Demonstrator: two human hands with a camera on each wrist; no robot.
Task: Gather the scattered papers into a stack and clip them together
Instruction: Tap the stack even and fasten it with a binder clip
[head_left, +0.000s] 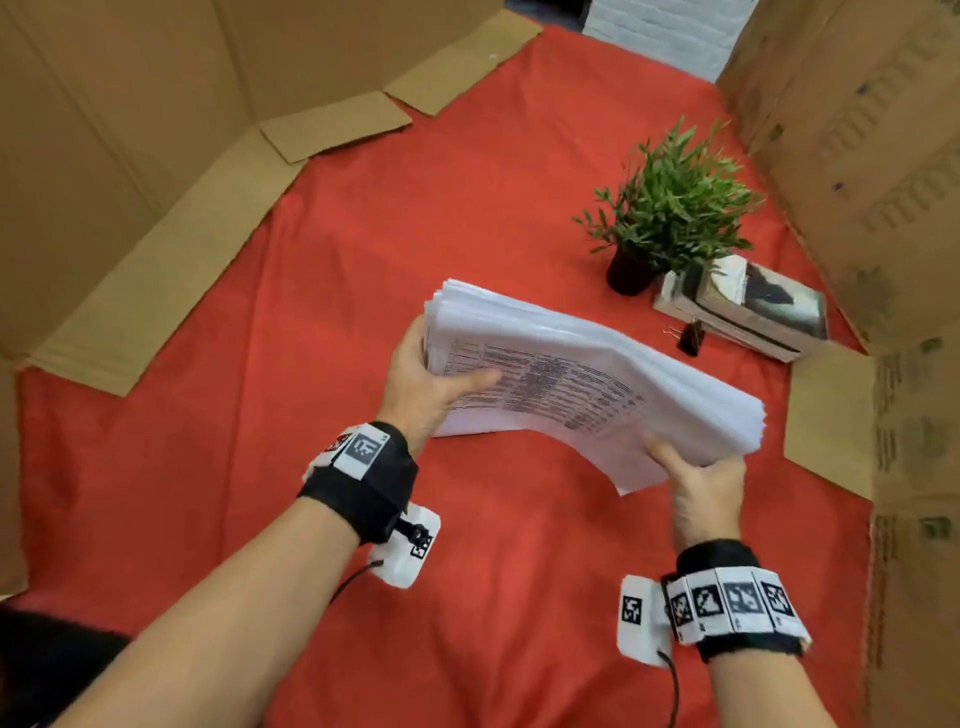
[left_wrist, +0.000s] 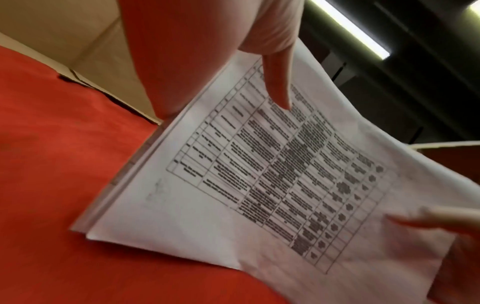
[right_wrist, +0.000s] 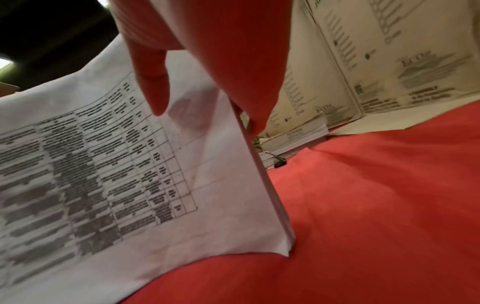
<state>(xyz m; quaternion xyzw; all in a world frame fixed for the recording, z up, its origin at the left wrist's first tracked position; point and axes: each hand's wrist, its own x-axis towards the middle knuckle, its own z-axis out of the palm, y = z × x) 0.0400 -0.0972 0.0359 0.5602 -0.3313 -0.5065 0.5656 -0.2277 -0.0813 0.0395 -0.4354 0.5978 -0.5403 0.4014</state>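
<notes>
A thick stack of white papers (head_left: 582, 384) with a printed table on its near sheet is lifted above the red cloth, bowed between both hands. My left hand (head_left: 431, 379) grips its left end, thumb across the printed sheet (left_wrist: 272, 174). At the right end my right hand (head_left: 701, 483) holds the stack, thumb on the sheet (right_wrist: 130, 164) and fingers hidden behind. A dark binder clip (head_left: 691, 335) lies on the cloth beyond the stack, beside the books, and shows again as a small binder clip (right_wrist: 279, 162) past the paper edge.
A small potted plant (head_left: 670, 208) and a pile of books (head_left: 748, 312) stand at the right rear. Cardboard walls (head_left: 130, 156) enclose the red cloth (head_left: 467, 571) on the left, and cardboard walls (head_left: 883, 208) on the right, with flaps lying on the cloth.
</notes>
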